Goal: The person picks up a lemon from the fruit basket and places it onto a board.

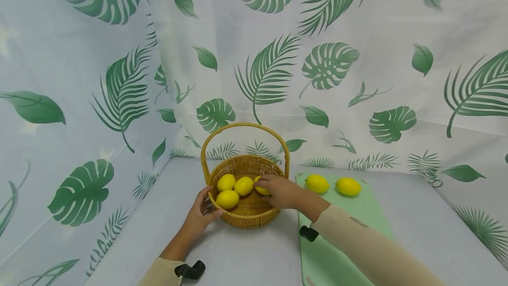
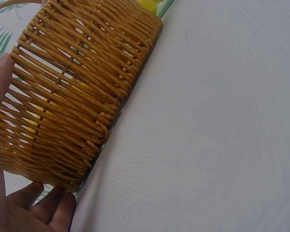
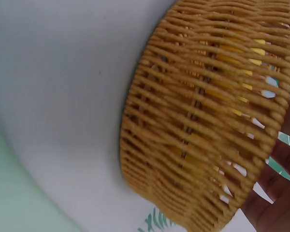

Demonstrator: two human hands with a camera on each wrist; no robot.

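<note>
While the left hand (image 1: pixel 200 211) braces the round, golden-brown woven basket (image 1: pixel 248 220), its thumb at the near-left rim and its fingers bent round the outer side, the right hand (image 1: pixel 283 191) reaches over the right rim to a smooth yellow oval lemon (image 1: pixel 261 186) inside. The right fingers bend over that fruit, partly hiding it; whether they truly grip it or merely touch it, I cannot tell. The step in hand seems to be placing or adjusting this lemon in the basket, and the next move would call for a gentle lift clear of the rim, with the basket held steady. Three more yellow lemons (image 1: pixel 228 199) lie inside, toward the left and back. Two yellow oval lemons (image 1: pixel 348 186) rest side by side, slightly apart, on the flat pale-green board (image 1: pixel 329 257) right of the basket. The tall arched woven handle (image 1: pixel 246 125) stands upright over the opening; its right foot, close behind the right hand, is the likeliest snag. Behind hangs a white cloth with green leaf prints (image 1: pixel 274 25).
</note>
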